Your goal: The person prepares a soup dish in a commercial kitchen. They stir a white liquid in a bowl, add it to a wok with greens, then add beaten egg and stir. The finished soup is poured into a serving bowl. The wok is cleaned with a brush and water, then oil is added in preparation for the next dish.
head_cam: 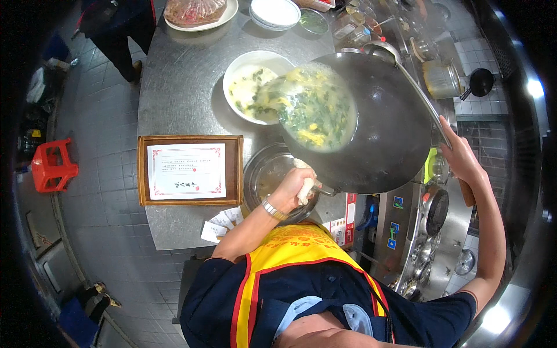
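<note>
A large dark wok (383, 148) is tilted to the left, and soup with leafy greens and yellow egg (320, 111) runs over its edge into a deep white bowl (228, 85). My left hand (293, 185) grips the wok's side handle (326, 190) through a folded white cloth (307, 187). The long metal handle of a ladle (420, 93) is held in my right hand (461, 156); its wooden end (466, 192) sticks out below the hand. The ladle's head (383, 48) rests at the wok's far rim.
Below the bowl a round metal basin (252, 174) stands beside a wood-framed tray with a printed sheet (190, 138). Stacked white bowls (275, 13) and a bagged food plate (217, 24) are at the back. Jars (441, 78) and stove pans (436, 211) line the right. A person (117, 30) stands upper left.
</note>
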The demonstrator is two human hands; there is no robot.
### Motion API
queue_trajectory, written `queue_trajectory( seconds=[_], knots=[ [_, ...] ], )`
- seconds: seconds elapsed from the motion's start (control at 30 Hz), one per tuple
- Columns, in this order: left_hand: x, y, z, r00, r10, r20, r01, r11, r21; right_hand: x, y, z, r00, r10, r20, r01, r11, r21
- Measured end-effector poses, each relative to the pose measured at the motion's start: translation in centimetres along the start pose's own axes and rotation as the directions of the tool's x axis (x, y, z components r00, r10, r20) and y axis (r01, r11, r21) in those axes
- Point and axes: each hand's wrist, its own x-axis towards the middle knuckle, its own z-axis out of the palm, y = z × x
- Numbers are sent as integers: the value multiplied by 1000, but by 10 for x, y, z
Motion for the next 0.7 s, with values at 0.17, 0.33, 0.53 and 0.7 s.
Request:
queue_trajectory(
  seconds=[0.17, 0.33, 0.53, 0.7],
  knots=[
    [2, -1, -2, 1000, -18, 11, 18, 1000, 4, 1, -3, -3, 1000, -3, 14, 3, 1000, -24],
    [3, 0, -5, 998, -39, 49, 40, 999, -23, 3, -7, -8, 1000, -25, -3, 25, 995, -93],
    [6, -2, -5, 997, -57, 59, 59, 998, -36, 4, -13, -16, 1000, -21, -5, 20, 992, -126],
    [6, -2, -3, 997, -53, 47, 56, 997, -57, 3, -18, -21, 1000, 14, 6, -13, 994, -107]
  ],
)
